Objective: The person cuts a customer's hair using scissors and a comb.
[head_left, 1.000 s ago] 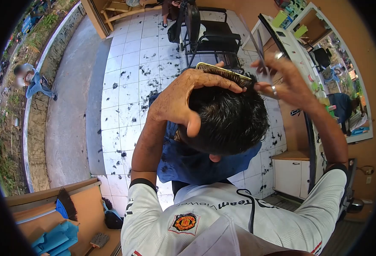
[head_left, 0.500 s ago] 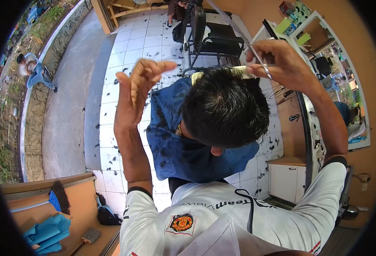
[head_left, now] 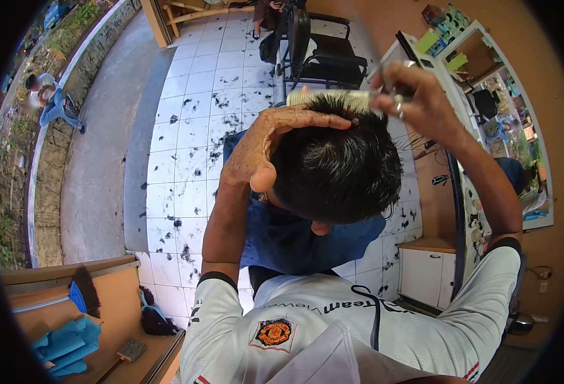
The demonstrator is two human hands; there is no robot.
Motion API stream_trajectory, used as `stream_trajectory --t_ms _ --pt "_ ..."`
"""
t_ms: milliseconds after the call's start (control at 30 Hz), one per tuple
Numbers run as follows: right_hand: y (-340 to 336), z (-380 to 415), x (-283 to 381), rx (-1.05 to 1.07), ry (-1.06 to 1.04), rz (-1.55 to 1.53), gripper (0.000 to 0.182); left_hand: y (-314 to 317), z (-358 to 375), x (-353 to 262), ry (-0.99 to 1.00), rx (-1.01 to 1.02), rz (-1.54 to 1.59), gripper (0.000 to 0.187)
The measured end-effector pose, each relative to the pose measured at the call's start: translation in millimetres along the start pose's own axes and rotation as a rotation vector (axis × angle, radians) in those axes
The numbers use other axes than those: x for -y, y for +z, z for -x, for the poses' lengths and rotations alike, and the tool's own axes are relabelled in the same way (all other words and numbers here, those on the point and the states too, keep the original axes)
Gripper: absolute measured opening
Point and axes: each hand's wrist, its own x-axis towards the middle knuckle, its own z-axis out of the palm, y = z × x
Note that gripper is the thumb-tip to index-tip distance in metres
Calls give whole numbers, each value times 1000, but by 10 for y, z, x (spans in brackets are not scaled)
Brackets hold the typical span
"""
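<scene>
Room: white-tiled floor, strewn with dark hair clippings. Head of dark hair: right of the left grip, below-left of the right grip. Comb, pale: at the hair's front edge, between grips. Left grip: fingers extended along the hair, thumb spread; whether it pinches the comb, cannot tell. Right grip: pinching scissors, blurred, beside the comb's end. Blue cape: below both grips. Black chair: beyond them. Mirror: right of the right grip.
</scene>
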Motion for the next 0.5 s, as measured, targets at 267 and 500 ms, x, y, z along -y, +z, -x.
stream_trajectory --t_ms 267,500 --pt "-622 43 91 373 -200 382 56 29 21 84 77 -53 41 161" --pt "-362 -14 369 493 -166 400 62 -9 20 146 196 -27 -61 154"
